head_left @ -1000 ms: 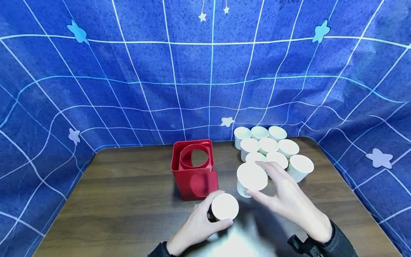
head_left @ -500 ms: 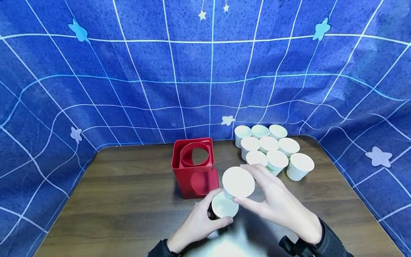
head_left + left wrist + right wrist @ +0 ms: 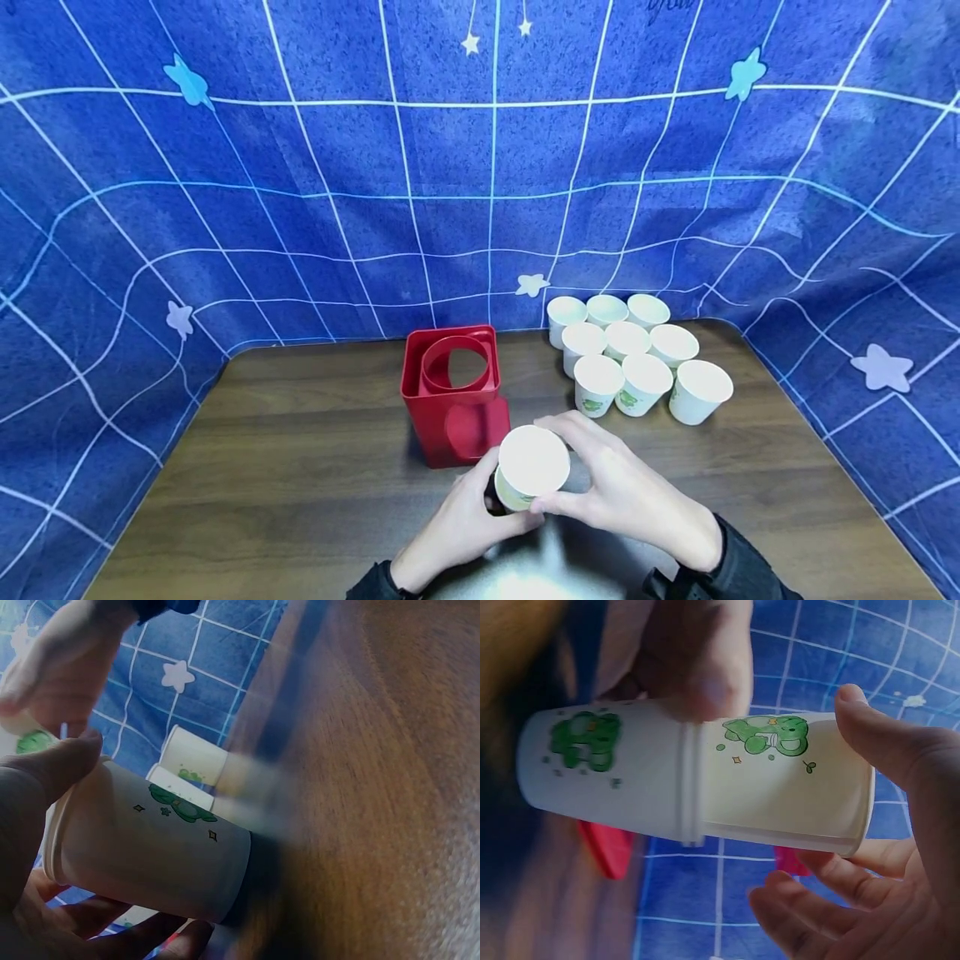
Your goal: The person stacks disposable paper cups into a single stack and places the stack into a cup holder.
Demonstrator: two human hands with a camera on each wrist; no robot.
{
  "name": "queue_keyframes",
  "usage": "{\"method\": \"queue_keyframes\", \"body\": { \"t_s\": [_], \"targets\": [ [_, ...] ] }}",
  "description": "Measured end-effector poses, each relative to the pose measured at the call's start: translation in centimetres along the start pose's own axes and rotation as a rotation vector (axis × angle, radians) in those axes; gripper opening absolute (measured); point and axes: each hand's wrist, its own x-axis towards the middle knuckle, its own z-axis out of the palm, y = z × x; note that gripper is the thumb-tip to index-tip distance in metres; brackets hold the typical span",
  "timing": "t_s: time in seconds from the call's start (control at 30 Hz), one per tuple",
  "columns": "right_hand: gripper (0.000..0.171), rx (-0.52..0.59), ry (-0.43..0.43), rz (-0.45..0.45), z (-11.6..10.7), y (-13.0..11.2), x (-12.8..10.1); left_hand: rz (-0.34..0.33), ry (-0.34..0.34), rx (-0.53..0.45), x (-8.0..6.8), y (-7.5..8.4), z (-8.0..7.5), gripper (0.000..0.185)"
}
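Note:
In the head view my left hand (image 3: 465,521) grips a white paper cup (image 3: 510,497) low over the table's front. My right hand (image 3: 622,492) holds another white paper cup (image 3: 534,461) by its upper part, right above the first. Seen from the right wrist, the upper cup (image 3: 780,791) stands with its base at the rim of the lower cup (image 3: 607,765), both in one line. The lower cup's rim looks doubled there. Green cartoon animals are printed on both. The left wrist view shows the left thumb and fingers around the lower cup (image 3: 150,836).
A red square holder (image 3: 450,425) with a round opening stands just beyond the hands. Several white paper cups (image 3: 627,337) stand in rows at the back right of the wooden table (image 3: 285,467). A blue patterned cloth (image 3: 337,167) hangs behind and at the sides.
My right hand has carried its cup left and toward me, from beside the cup rows to over the cup in my left hand. The left hand stays in place.

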Motion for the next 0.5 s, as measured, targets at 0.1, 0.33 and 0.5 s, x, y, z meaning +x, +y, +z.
{"method": "queue_keyframes", "body": {
  "t_s": [0.1, 0.33, 0.5],
  "targets": [
    [0.071, 0.031, -0.024, -0.007, 0.6, 0.5, -0.2, -0.009, -0.003, -0.003, 0.0, 0.0, 0.0, 0.076],
    [0.072, 0.054, -0.074, 0.034, 1.7, 1.4, -0.6, -0.006, -0.016, -0.036, 0.0, -0.1, 0.0, 0.074],
    [0.071, 0.047, -0.092, 0.045, 2.4, 1.8, -0.9, 0.0, -0.015, -0.02, 0.1, 0.0, -0.1, 0.074]
  ]
}}
